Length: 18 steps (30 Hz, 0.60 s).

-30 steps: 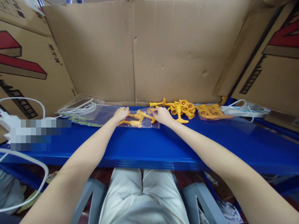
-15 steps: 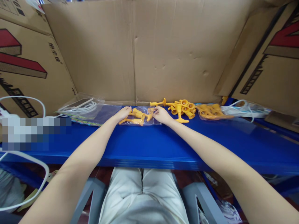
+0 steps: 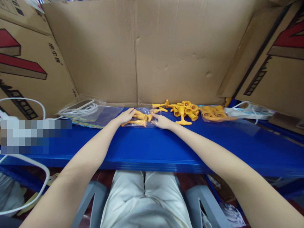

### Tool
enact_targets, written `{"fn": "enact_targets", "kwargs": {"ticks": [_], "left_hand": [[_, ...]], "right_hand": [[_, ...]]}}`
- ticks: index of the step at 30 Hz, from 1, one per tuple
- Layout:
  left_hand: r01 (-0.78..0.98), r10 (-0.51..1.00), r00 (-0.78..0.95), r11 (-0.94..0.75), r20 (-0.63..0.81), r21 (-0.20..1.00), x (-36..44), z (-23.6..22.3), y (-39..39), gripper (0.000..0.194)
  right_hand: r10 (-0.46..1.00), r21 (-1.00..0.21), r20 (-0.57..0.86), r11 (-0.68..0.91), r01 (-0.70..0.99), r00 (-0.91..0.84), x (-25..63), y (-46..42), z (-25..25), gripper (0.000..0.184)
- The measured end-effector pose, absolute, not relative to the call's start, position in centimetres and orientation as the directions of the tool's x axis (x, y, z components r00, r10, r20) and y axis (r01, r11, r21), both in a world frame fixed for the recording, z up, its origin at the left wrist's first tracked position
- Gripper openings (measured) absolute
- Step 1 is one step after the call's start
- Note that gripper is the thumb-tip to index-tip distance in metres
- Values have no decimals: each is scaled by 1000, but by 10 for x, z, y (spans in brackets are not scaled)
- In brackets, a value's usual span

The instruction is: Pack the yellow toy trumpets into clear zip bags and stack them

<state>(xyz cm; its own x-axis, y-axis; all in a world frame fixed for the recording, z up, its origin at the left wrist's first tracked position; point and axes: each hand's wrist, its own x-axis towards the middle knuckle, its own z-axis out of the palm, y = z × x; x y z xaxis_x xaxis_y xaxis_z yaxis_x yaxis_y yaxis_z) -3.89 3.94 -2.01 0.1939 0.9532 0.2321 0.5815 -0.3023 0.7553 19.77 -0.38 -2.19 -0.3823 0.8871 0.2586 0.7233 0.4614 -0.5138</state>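
Across the upper edge of a clear plastic bag (image 3: 148,124) lies my left hand (image 3: 125,116), its fingers closed on the film and the thumb hidden. Inside the bag are several yellow plastic pieces (image 3: 140,119) with ribbed stems and flared ends. At the bag's right end my right hand (image 3: 162,121) has its fingers apart, with a gap between them. One fingertip touches a loose yellow T-handled piece (image 3: 152,114) at that end; whether the piece is in the bag I cannot tell. Right of this hand sits a pile of similar yellow pieces (image 3: 188,110).
A filled bag of yellow pieces (image 3: 213,113) lies further right. Flat clear bags and a white cable (image 3: 87,110) are to the left. Cardboard (image 3: 99,53) stands behind the blue shelf (image 3: 147,148). White cables (image 3: 45,177) hang at the left edge.
My right hand has drawn slightly down and its fingers have spread from a pinch. The yellow T-handled piece by it has turned and shows more fully. My left hand has barely moved.
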Motion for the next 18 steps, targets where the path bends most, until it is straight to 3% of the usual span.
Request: {"fn": "enact_targets", "kwargs": {"ticks": [3,5,7,12,18], "left_hand": [[821,939,233,-329,252,466,-38,-20,42,61],[860,934,294,-351,202,370,-35,-17,39,64],[887,937,323,-348,131,303,-31,-15,35,64],[920,946,318,-322,56,224,-25,-13,30,65],[897,936,342,-353,86,268,-23,-5,18,61]], "right_hand": [[826,-342,390,541,768,-408,198,-4,-21,34],[782,-343,465,592,729,-416,197,-4,-19,28],[761,-419,461,640,644,-456,197,-4,-16,26],[737,-554,374,664,502,-563,196,-1,-14,25],[750,-707,269,580,405,-605,196,-4,-12,28]]}}
